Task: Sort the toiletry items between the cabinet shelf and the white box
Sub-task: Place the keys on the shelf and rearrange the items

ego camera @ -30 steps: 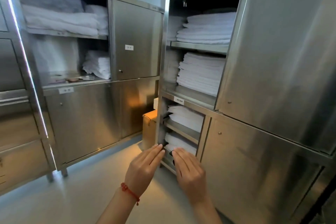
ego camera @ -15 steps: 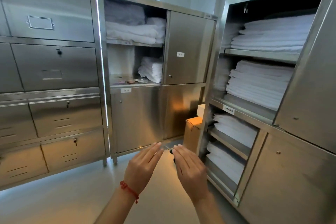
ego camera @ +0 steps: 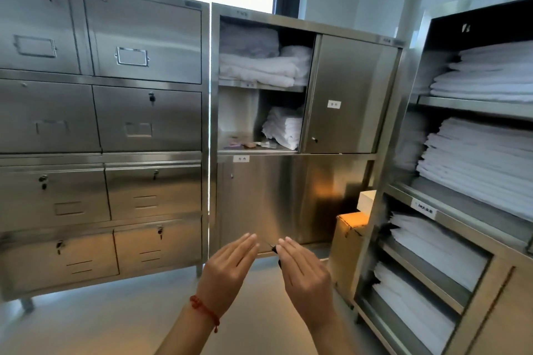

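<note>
At the far left stands a steel drawer cabinet (ego camera: 101, 124) with locks on its drawer fronts. Next to it is a steel cabinet with an open compartment; on its lower cabinet shelf (ego camera: 251, 149) lie a few small toiletry items (ego camera: 249, 143), too small to tell apart, beside a stack of folded white towels (ego camera: 284, 127). More towels fill the shelf above.

In front of this cabinet, low in the view, the person holds both hands up with the backs toward us. The left hand (ego camera: 227, 271), with a red string bracelet (ego camera: 205, 311) on the wrist, has its fingers straight and close together, and it holds nothing that I can see. The right hand (ego camera: 305, 274) is just beside it, fingers also nearly straight; a small dark thing (ego camera: 275, 248) shows at the inner edge of this hand, but I cannot tell if the thumb pinches it.

Further right, a brown carton (ego camera: 347, 236) sits on the floor with a white box (ego camera: 367, 203) on top, against a tall open linen cabinet (ego camera: 403, 153) full of folded white sheets.
</note>
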Demonstrator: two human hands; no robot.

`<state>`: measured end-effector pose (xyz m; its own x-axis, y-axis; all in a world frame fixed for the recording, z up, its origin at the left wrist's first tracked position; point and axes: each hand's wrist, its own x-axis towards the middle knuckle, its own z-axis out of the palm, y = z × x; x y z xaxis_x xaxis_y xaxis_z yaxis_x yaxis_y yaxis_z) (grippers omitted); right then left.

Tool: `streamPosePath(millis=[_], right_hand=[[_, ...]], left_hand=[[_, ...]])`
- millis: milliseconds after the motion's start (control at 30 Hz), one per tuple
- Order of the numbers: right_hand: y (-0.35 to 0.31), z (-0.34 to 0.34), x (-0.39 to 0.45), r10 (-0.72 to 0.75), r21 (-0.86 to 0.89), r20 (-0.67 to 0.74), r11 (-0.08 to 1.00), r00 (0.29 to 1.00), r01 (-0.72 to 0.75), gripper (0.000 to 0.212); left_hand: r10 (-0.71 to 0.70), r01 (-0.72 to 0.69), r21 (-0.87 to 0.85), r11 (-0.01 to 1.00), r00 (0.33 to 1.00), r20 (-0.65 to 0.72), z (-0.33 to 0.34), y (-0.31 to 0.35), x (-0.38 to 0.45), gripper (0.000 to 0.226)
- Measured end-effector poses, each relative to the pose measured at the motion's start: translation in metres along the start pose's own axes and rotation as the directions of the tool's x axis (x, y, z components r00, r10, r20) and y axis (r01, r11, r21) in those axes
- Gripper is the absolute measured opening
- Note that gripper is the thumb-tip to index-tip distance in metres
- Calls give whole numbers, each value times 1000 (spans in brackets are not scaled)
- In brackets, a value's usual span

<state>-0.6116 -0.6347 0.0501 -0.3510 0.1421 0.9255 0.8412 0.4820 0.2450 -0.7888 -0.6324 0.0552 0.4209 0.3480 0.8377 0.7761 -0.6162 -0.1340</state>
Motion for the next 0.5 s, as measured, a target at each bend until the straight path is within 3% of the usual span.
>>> streamPosePath(millis=[500], right_hand=[[117, 94, 10, -21, 26, -15, 999, 1000, 22, 52]], left_hand=[[-1, 2, 35, 999, 1000, -8, 108, -38, 76, 53]])
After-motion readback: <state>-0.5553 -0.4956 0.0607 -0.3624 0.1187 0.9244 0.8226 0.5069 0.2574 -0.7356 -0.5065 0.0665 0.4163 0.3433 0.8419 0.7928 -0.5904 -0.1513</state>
